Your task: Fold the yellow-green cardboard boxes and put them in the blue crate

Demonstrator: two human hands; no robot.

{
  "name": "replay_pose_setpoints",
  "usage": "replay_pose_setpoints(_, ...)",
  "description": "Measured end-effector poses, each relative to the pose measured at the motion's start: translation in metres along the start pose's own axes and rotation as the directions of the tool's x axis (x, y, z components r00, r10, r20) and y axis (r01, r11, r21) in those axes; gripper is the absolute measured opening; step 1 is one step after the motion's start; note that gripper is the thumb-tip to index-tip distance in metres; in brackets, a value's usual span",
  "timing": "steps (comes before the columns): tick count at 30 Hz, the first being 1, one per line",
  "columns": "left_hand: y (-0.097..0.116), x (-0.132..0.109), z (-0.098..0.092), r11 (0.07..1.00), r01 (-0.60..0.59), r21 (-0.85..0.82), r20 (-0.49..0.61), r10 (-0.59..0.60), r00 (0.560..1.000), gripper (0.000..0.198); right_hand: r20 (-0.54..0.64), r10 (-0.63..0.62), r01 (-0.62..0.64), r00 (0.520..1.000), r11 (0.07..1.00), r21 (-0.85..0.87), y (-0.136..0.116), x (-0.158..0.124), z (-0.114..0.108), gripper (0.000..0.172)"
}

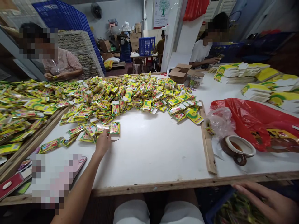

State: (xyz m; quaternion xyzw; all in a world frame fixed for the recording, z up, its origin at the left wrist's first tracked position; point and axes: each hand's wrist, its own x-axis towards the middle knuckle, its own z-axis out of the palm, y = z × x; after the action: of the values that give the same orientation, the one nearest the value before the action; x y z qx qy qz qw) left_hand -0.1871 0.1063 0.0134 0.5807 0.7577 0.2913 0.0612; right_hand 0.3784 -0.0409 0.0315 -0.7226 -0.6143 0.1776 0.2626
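My left hand [103,143] reaches over the white tabletop to the near edge of a heap of small yellow-green printed cartons [102,105]. Its fingers are closed at a small carton [102,128], with part of the grip hidden behind the hand. Just right of those fingers lies another carton [115,128] with a white flap out. Low at the right, my right hand [268,199] is over a blue crate [218,207] holding several green-yellow packets [235,210]. Its fingers are stretched out, and I see nothing held in them.
Wooden strips [207,146] border the work area. To the right are a brown mug [238,149], a red plastic bag [247,115] and stacked flat cartons [243,73]. A partly blurred phone-like object [79,165] lies left of my arm. Two people [63,59] sit across the table.
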Motion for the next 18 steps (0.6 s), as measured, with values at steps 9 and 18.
replay_pose_setpoints(9, 0.087, -0.054, -0.029, 0.911, -0.334, -0.243, 0.299, 0.398, 0.868, 0.018, 0.223, -0.331, 0.2, 0.917, 0.865, 0.46, -0.163, 0.009, 0.091, 0.021)
replay_pose_setpoints(18, 0.136, -0.098, -0.027, 0.775, -0.239, -0.585, 0.474, 0.566, 0.675, 0.02, 0.373, -0.408, 0.028, 0.833, 0.706, 0.708, -0.197, 0.001, 0.148, 0.023)
